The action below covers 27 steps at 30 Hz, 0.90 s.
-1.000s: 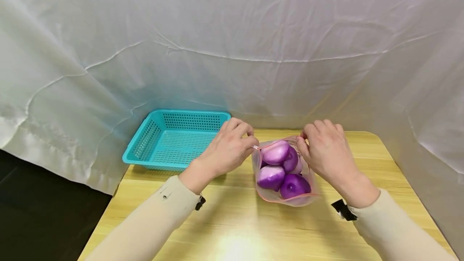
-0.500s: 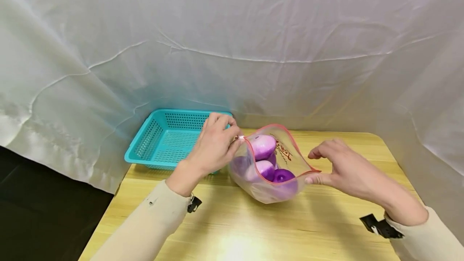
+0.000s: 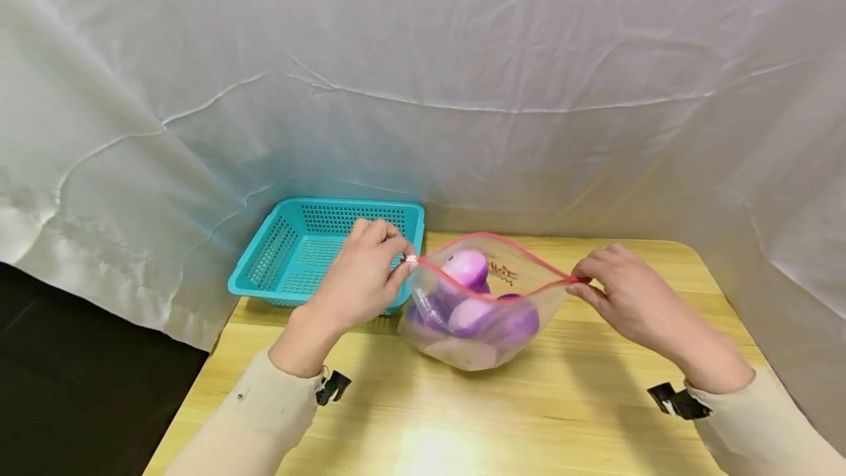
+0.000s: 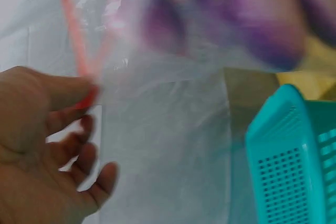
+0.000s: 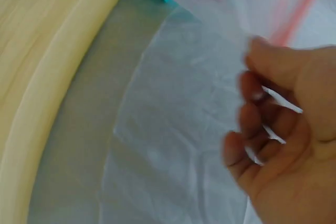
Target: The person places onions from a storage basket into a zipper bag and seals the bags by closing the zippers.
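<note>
A clear zip bag (image 3: pixel 477 333) with a red seal strip holds several purple onions (image 3: pixel 465 268) and rests on the wooden table (image 3: pixel 463 417). My left hand (image 3: pixel 370 274) pinches the bag's left corner at its white slider. My right hand (image 3: pixel 611 289) pinches the right end of the red strip. The mouth gapes open between them. In the left wrist view, the left hand (image 4: pixel 47 145) holds the red strip (image 4: pixel 79 51) with blurred onions (image 4: pixel 262 19) above. In the right wrist view, the right hand (image 5: pixel 283 129) grips the bag's edge (image 5: pixel 294 19).
A teal slotted basket (image 3: pixel 317 255) stands at the table's back left, just behind my left hand, and shows as the basket (image 4: pixel 294 156) in the left wrist view. White cloth (image 3: pixel 463 79) hangs behind and at both sides. The table's left edge drops to a dark floor.
The bag's mouth has been pulled open. My left hand drew the slider corner leftwards towards the basket, my right hand let go and took the right end. The bag shifted left.
</note>
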Motion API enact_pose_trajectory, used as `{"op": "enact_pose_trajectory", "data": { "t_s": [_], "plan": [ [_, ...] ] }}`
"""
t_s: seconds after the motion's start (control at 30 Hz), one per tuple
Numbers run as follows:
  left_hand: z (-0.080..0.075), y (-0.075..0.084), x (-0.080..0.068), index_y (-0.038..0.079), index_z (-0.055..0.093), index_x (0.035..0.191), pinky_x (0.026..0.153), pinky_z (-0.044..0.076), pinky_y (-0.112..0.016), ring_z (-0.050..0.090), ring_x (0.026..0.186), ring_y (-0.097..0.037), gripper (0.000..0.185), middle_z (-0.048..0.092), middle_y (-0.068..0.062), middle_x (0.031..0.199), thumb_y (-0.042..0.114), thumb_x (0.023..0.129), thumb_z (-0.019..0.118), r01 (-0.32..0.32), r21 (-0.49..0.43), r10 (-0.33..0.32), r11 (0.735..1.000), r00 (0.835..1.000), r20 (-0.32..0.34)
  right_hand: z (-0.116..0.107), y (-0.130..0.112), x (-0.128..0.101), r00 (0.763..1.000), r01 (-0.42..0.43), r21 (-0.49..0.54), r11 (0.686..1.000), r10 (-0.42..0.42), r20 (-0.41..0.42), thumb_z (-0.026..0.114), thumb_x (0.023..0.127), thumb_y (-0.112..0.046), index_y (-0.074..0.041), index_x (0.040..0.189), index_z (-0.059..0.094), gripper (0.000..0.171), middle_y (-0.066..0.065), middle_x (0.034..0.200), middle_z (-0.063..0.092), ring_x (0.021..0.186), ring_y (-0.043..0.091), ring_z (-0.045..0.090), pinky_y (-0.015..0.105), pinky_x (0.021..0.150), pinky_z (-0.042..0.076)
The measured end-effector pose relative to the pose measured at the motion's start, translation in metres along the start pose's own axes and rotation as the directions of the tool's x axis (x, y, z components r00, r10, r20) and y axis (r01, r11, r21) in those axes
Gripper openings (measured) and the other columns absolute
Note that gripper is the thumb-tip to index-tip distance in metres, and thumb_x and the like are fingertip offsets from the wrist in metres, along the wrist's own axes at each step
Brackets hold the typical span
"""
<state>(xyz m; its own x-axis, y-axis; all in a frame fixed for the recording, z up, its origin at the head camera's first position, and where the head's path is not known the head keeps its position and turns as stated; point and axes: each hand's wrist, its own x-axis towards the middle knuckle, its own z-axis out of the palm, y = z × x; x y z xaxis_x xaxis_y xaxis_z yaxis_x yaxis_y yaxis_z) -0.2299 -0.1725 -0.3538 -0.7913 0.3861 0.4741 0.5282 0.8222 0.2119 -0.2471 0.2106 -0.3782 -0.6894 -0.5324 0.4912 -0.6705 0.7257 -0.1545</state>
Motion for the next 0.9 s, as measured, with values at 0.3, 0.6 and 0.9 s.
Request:
{"op": "enact_pose_trajectory", "data": {
  "t_s": [0.3,0.6,0.9],
  "plan": [
    [0.007,-0.004,-0.006,0.013,0.077,0.107,0.095,0.045,-0.043,0.051,0.105,-0.028,0.013,0.067,-0.005,0.115,0.023,0.1,0.074,0.021,0.022,-0.023,1.0,0.998,0.065,0.012,-0.008,0.0,0.999,-0.026,0.074,0.997,0.025,0.021,0.081,0.091,-0.014,-0.021,0.096,0.074,0.011,-0.012,0.094,0.067,0.089,0.01,0.057,0.038,0.075,0.051],
    [0.013,-0.005,-0.02,0.014,0.078,0.101,0.089,0.048,-0.041,0.053,0.101,-0.026,0.008,0.069,-0.002,0.109,0.021,0.099,0.076,-0.034,0.087,0.03,0.996,0.998,0.05,-0.009,0.011,-0.005,0.999,-0.013,-0.008,1.0,0.013,-0.031,0.086,0.083,-0.007,-0.021,0.088,0.072,0.02,-0.01,0.087,0.07,0.084,0.012,0.056,0.038,0.071,0.048],
    [0.02,-0.007,-0.017,0.016,0.081,0.101,0.084,0.048,-0.039,0.053,0.096,-0.025,0.011,0.069,-0.002,0.104,0.026,0.097,0.078,-0.062,0.105,0.057,0.993,0.997,0.045,-0.002,0.005,0.002,0.998,0.004,-0.054,0.999,-0.001,0.068,0.085,0.087,-0.02,-0.013,0.096,0.073,0.016,0.001,0.095,0.072,0.094,0.027,0.062,0.053,0.085,0.049]
  ]
}}
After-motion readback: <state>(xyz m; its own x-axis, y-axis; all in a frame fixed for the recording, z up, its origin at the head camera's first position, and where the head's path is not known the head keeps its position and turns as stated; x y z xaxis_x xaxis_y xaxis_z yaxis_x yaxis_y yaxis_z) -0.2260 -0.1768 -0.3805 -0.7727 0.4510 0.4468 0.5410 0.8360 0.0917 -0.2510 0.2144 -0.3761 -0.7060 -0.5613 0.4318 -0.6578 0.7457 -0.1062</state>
